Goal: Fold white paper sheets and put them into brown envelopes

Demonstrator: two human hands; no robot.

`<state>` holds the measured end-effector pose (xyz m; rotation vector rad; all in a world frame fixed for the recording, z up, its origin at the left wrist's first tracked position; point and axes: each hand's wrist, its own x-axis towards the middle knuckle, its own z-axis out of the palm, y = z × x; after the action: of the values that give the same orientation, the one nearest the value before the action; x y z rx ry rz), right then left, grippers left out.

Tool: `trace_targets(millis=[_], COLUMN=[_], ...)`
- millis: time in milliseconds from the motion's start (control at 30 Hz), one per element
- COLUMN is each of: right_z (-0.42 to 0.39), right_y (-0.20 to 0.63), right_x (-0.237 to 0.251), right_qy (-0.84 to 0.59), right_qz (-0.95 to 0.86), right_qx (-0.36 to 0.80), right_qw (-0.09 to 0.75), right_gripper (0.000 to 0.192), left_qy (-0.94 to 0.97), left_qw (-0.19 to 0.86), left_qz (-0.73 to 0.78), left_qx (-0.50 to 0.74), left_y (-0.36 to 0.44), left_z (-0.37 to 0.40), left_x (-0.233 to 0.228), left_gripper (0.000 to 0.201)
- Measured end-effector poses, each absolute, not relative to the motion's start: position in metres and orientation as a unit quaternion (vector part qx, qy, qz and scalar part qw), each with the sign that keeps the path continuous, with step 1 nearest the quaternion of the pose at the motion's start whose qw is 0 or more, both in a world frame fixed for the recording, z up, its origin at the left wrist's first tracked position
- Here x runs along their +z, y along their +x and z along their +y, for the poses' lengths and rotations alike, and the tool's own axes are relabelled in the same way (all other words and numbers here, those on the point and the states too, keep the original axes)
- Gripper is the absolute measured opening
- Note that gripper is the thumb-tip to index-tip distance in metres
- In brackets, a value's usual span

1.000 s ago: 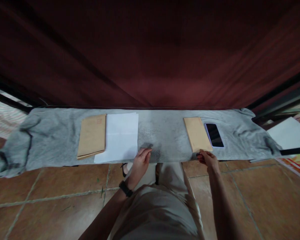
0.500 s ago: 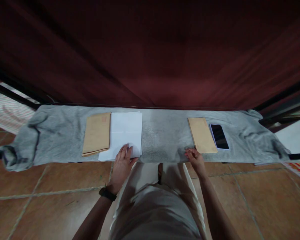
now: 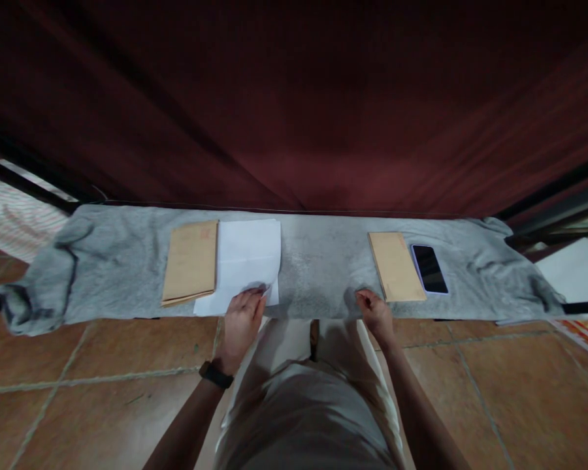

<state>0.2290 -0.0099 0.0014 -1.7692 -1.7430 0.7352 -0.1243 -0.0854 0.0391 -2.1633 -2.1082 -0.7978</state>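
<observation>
A stack of white paper sheets (image 3: 245,258) lies on the grey cloth (image 3: 323,267) that covers a narrow bench. My left hand (image 3: 241,323) pinches the near right corner of the top sheet and lifts it slightly. A pile of brown envelopes (image 3: 191,261) sits just left of the sheets. My right hand (image 3: 375,312) rests on the cloth's near edge with fingers curled and nothing in it. It is just left of a single brown envelope (image 3: 396,266). A dark phone (image 3: 428,268) lies right of that envelope.
A dark red curtain (image 3: 294,104) hangs right behind the bench. The floor is brown tile (image 3: 102,378). The cloth bunches at both ends of the bench. A white sheet (image 3: 573,267) lies off to the right, near a black bar.
My left hand went left from the bare cloth to the white sheets and now lifts a corner. My right hand slid left, away from the single envelope's near end.
</observation>
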Motion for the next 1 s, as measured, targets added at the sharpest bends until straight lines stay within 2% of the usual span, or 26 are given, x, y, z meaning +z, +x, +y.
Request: trace_targets(millis=[167,300,467,533,733,1000], right_z=[-0.007,-0.005,-0.004,0.000,0.016,0.037], right_y=[0.230,0.232,0.228,0.225,0.221,0.214], right_x=[0.003,0.003,0.000,-0.003,-0.010,-0.016], right_qy=[-0.668,-0.646,-0.616,-0.610,-0.579,-0.569], right_qz=[-0.638,-0.600,-0.491,-0.471,-0.528,-0.577], right_qx=[0.287,0.356,0.492,0.511,0.455,0.437], right_qw=[0.256,0.310,0.371,0.381,0.422,0.391], right_gripper=[0.038,0.048,0.061,0.057,0.035,0.031], left_qy=[-0.775,-0.825,-0.879,-0.886,-0.890,-0.878], left_qw=[0.047,0.023,-0.012,-0.015,-0.032,-0.045], left_qz=[-0.580,-0.521,-0.460,-0.449,-0.442,-0.457], left_qx=[-0.246,-0.218,-0.128,-0.112,-0.111,-0.137], left_y=[-0.063,-0.015,0.032,0.043,0.053,0.045], left_z=[-0.073,-0.065,-0.058,-0.056,-0.048,-0.043], left_x=[0.052,0.049,0.047,0.046,0.039,0.031], left_gripper=[0.016,0.010,0.009,0.008,0.011,0.012])
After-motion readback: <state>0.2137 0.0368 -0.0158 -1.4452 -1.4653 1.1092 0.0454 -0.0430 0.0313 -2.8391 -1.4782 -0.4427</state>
